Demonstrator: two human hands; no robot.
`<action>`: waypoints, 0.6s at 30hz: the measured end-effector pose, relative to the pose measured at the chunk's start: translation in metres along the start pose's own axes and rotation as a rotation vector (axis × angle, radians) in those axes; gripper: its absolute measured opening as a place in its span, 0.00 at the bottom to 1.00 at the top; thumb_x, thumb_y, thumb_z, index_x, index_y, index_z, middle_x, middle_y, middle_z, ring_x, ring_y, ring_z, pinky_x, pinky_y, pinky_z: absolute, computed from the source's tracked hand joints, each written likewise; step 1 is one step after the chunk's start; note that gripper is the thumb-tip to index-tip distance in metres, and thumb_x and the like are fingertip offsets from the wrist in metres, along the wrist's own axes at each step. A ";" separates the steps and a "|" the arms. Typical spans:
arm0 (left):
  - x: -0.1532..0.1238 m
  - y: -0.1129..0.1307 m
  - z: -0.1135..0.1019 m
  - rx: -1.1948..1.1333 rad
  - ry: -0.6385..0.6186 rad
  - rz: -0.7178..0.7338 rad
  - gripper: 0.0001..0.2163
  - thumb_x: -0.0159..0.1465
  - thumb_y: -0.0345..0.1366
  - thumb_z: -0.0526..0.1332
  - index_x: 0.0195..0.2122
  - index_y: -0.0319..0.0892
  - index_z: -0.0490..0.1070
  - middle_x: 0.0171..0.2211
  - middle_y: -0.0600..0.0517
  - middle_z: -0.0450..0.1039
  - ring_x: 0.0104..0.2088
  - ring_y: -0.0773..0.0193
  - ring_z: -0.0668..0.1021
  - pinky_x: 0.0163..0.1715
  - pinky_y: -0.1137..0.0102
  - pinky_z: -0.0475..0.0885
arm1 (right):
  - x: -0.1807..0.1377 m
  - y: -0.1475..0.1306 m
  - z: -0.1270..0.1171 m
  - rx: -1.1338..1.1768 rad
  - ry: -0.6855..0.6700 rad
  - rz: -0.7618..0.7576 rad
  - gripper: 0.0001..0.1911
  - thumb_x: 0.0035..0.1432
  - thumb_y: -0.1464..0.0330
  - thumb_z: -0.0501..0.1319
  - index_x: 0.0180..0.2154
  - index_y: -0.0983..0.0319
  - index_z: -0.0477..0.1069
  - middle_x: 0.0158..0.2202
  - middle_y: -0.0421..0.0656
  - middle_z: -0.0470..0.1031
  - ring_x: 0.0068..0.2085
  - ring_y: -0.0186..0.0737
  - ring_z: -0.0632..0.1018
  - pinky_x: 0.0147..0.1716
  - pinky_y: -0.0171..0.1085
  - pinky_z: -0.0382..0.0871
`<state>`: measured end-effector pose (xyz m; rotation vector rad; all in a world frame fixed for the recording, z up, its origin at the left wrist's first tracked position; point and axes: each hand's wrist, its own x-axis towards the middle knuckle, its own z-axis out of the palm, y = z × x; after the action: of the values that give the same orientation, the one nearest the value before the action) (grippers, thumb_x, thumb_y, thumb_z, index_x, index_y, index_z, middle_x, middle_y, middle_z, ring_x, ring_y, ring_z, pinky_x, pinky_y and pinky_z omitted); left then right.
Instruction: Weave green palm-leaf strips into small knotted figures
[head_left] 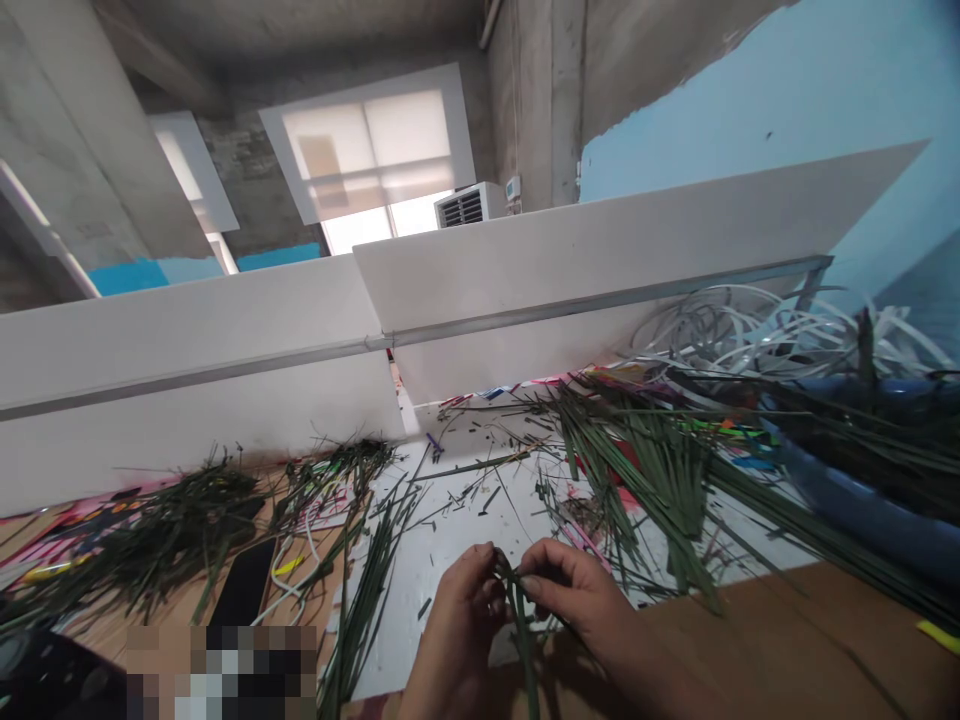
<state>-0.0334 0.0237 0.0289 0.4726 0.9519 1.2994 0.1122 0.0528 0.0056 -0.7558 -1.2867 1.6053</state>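
Between my two hands, low in the middle of the view, are narrow green leaf strips [523, 640] that look folded or woven together at the top. My left hand [471, 600] pinches them from the left with thumb and fingertips. On the other side, my right hand [570, 585] grips them between thumb and forefinger. The loose ends hang down toward me. A bundle of long green strips [367, 600] lies left of my left hand. Beyond my right hand spreads a larger fan of strips [645, 470]. The exact weave at my fingertips is too small to make out.
A blue basin [840, 490] with dark strips in it stands at the right. White coiled bands [735, 325] lie behind it. Dark leaf scraps [187, 520], a black phone-like slab [244, 585] and a white cable [281, 590] are at the left. A white partition [525, 270] closes the back.
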 end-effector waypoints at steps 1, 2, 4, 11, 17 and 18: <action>-0.001 0.000 -0.001 -0.004 -0.011 0.007 0.16 0.49 0.44 0.73 0.28 0.41 0.69 0.23 0.56 0.68 0.23 0.69 0.70 0.24 0.75 0.63 | 0.000 0.000 0.000 -0.010 0.010 -0.003 0.13 0.50 0.59 0.71 0.29 0.61 0.76 0.25 0.39 0.73 0.28 0.36 0.70 0.28 0.34 0.64; -0.001 0.000 -0.002 -0.003 -0.029 0.016 0.16 0.49 0.44 0.73 0.28 0.41 0.69 0.23 0.57 0.67 0.22 0.70 0.69 0.23 0.75 0.63 | 0.000 0.000 -0.001 -0.022 0.020 -0.008 0.12 0.50 0.59 0.70 0.30 0.61 0.76 0.25 0.39 0.73 0.28 0.36 0.71 0.28 0.34 0.64; 0.000 0.000 -0.004 0.008 -0.071 0.038 0.16 0.48 0.42 0.74 0.28 0.41 0.69 0.21 0.59 0.63 0.20 0.71 0.66 0.22 0.76 0.61 | 0.000 -0.001 -0.002 -0.048 0.044 -0.022 0.11 0.51 0.60 0.70 0.30 0.61 0.76 0.26 0.39 0.72 0.29 0.36 0.70 0.29 0.34 0.64; 0.007 0.004 -0.007 0.209 0.017 0.170 0.17 0.45 0.43 0.76 0.27 0.40 0.71 0.21 0.59 0.64 0.21 0.72 0.64 0.24 0.76 0.63 | 0.001 0.002 -0.003 -0.048 0.069 -0.024 0.11 0.50 0.60 0.69 0.30 0.61 0.76 0.26 0.39 0.72 0.28 0.36 0.71 0.28 0.34 0.64; 0.010 0.004 -0.009 0.432 0.031 0.392 0.14 0.50 0.43 0.72 0.27 0.40 0.72 0.23 0.56 0.68 0.24 0.68 0.67 0.25 0.74 0.64 | 0.000 0.006 0.000 -0.065 0.114 -0.056 0.10 0.52 0.61 0.68 0.30 0.61 0.75 0.26 0.38 0.72 0.27 0.36 0.70 0.27 0.34 0.64; 0.010 0.003 -0.009 0.479 0.039 0.430 0.12 0.51 0.42 0.71 0.27 0.40 0.72 0.23 0.56 0.68 0.24 0.68 0.67 0.25 0.74 0.64 | 0.000 0.005 0.001 -0.072 0.127 -0.059 0.10 0.52 0.60 0.68 0.30 0.61 0.75 0.26 0.38 0.72 0.27 0.36 0.70 0.27 0.34 0.64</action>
<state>-0.0427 0.0324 0.0227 1.0712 1.2452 1.4608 0.1098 0.0524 0.0007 -0.8433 -1.2688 1.4474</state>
